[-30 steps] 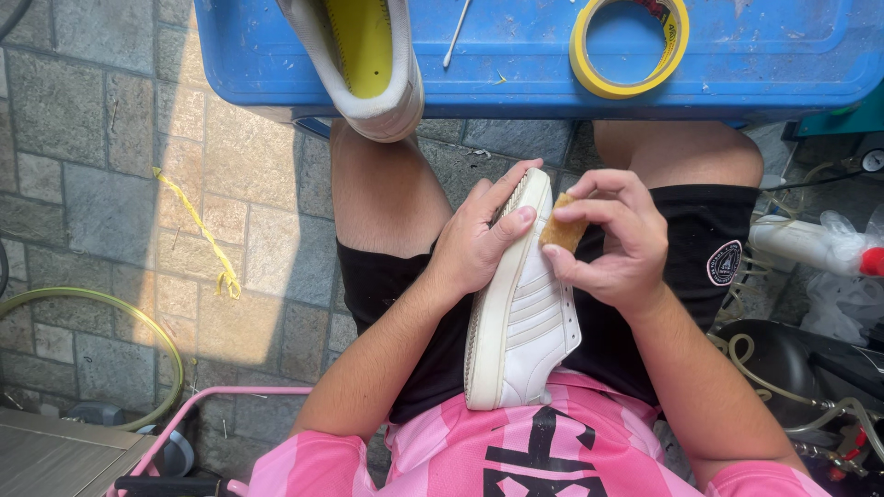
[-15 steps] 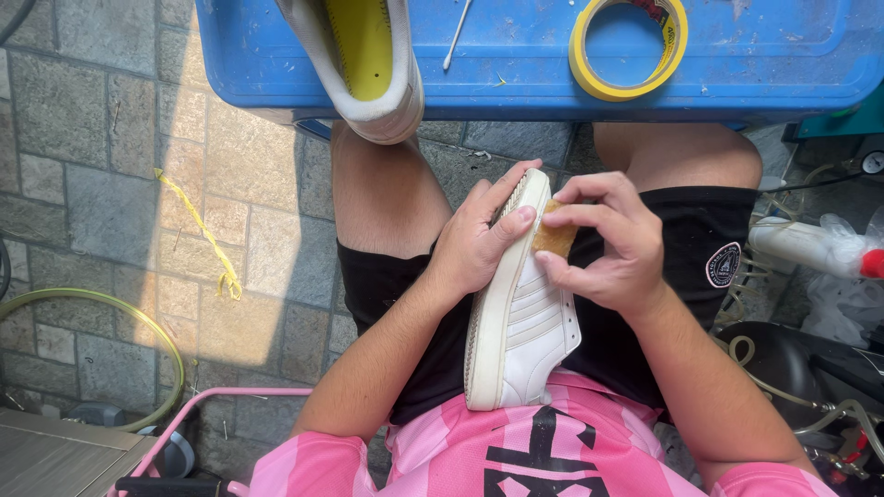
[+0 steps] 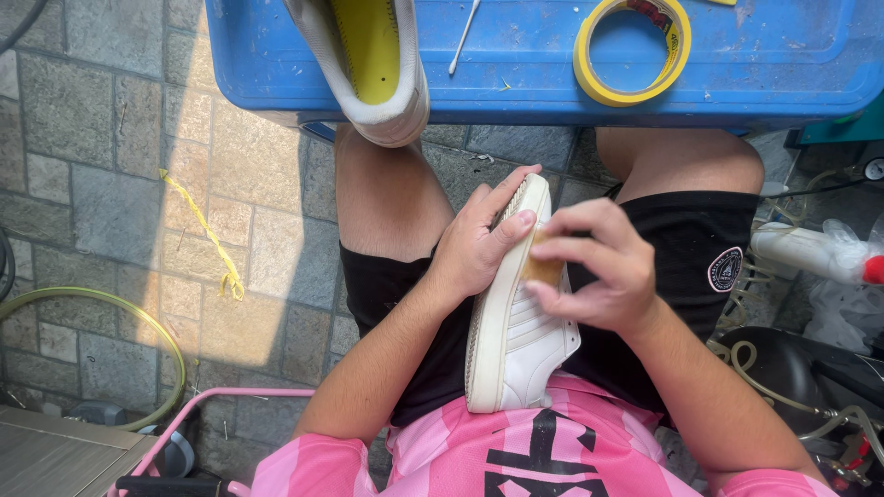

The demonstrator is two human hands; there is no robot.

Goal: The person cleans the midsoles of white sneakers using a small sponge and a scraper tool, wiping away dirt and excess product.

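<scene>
Seated person, white shoe [image 3: 516, 322] propped on its side across the lap, heel against the pink shirt [image 3: 552, 451], toe pointing toward the blue counter [image 3: 516, 64].

Left hand [image 3: 474, 244]: cups the shoe from the sole side, thumb and fingers [image 3: 511, 224] curled over the toe end, holding it steady. Grip looks light, and only at the front of the shoe.

Right hand [image 3: 599, 271]: fingers closed narrowly around a small tan block [image 3: 541, 269], pressed against the upper just behind the toe. Most of the block is hidden under the fingers; its material cannot be told.

On the counter, well apart from the shoe: a second shoe [image 3: 373, 64] with a yellow insole overhanging the near edge, a yellow tape roll [image 3: 631, 51], a thin white stick [image 3: 463, 37].

Risks, as judged:
- The shoe rests only on the thigh and the left hand. Hard pressure from the block could twist it out of that hold and drop it to the stone floor [image 3: 110, 184].
- The block is small and pinched at the fingertips; it could slip free.
- The second shoe hangs partly off the counter, just above the knee. A knock from the leg could tip it down.
- Hose [image 3: 138, 317] and loose tubing lie near the feet: possible snag.
</scene>
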